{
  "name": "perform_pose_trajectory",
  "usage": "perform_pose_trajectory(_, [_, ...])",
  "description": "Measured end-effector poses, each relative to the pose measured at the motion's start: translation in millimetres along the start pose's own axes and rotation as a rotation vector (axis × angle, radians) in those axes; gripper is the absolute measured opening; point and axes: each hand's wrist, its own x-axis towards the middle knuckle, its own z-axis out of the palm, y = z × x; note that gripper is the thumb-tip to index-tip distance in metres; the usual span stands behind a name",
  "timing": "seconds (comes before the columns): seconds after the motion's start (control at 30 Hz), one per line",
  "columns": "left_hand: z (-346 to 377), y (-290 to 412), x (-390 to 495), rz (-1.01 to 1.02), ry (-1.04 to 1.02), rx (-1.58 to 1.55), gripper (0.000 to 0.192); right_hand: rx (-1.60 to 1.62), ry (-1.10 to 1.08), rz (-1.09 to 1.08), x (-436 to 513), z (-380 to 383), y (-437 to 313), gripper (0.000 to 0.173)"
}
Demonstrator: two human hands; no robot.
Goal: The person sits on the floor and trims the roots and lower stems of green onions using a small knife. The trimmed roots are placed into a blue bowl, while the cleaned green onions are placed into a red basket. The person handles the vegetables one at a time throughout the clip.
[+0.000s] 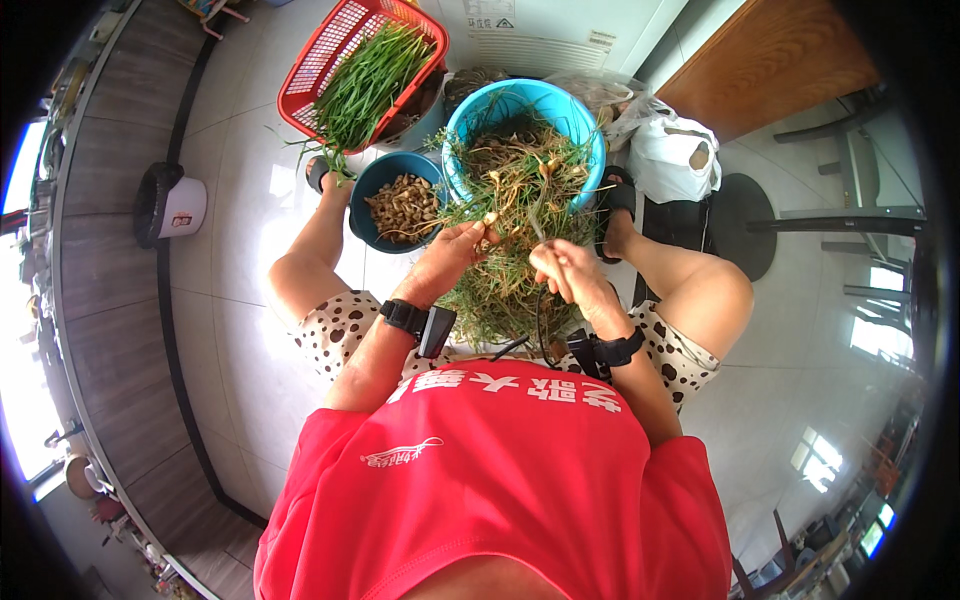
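My left hand pinches a small pale bulb between thumb and fingers, with a thin dry root or stalk trailing left. Facing it, my right hand grips a thin metal blade, partly hidden and blurred. Both hands are over a heap of green and dry bulb plants on the floor between my legs. Beyond them, a light blue bucket holds more uprooted plants with bulbs and roots attached. Just left of my left hand, a dark teal basin contains many loose brown bulbs.
A red plastic basket with long green leaves rests tilted on a container behind the basin. A white plastic bag lies right of the bucket. A small bin stands by the cabinets; a chair is at right.
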Motion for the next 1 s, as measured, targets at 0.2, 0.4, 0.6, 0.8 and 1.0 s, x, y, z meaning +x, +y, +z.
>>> perform_pose_trajectory(0.2, [6.2, -2.9, 4.5, -0.029, -0.068, -0.084, 0.030, -0.441, 0.139, -0.249, 6.1, 23.9, 10.5, 0.042])
perform_pose_trajectory(0.4, [7.6, -2.5, 1.5, -0.048, -0.146, -0.139, 0.029, -0.461, 0.157, -0.312, 10.7, 25.7, 8.8, 0.044])
perform_pose_trajectory(0.6, [-2.8, -10.0, 6.7, -0.070, -0.248, -0.205, 0.027, -0.481, 0.102, -0.286, 4.3, 20.6, 0.1, 0.043])
perform_pose_trajectory(0.8, [-11.2, -16.7, 7.8, -0.107, -0.270, -0.191, 0.028, -0.589, 0.097, -0.334, 1.9, 17.4, 8.4, 0.041])
perform_pose_trajectory(1.0, [-2.2, -8.2, 1.8, -0.059, -0.171, -0.101, 0.029, 0.047, 0.056, 0.021, 12.5, 13.7, 15.4, 0.034])
